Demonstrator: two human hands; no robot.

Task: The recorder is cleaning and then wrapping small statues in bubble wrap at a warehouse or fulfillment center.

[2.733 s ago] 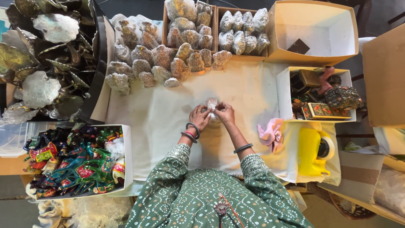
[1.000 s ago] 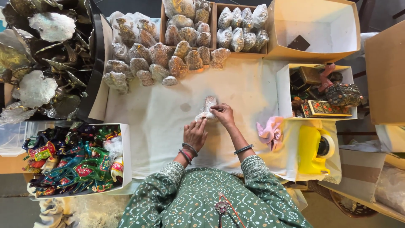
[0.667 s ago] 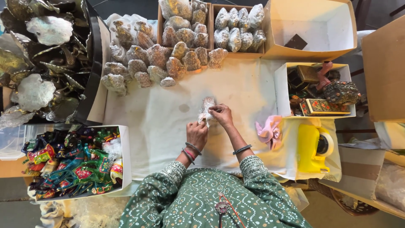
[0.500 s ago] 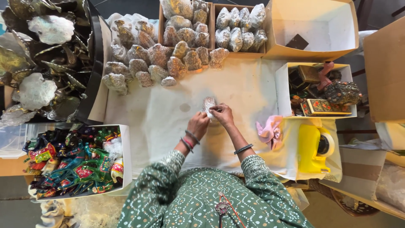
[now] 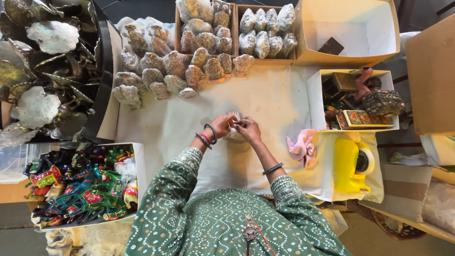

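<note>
My left hand and my right hand meet over the white cloth in the middle of the table. Between their fingers is a small clear plastic packet with a pale item inside, mostly hidden by the fingers. Both hands grip it. Bangles ring my left wrist and a dark bracelet my right. Beyond the hands lie many similar wrapped packets in loose rows.
Two cardboard trays of wrapped packets stand at the back, beside a nearly empty box. Metal shell-shaped dishes fill the left. A box of colourful ornaments sits front left. A yellow tape dispenser, pink ribbon and box of trinkets are right.
My left hand dropped back toward me, leaving the packet with my right hand, then returned. Now both hands hold the packet again, close together.
</note>
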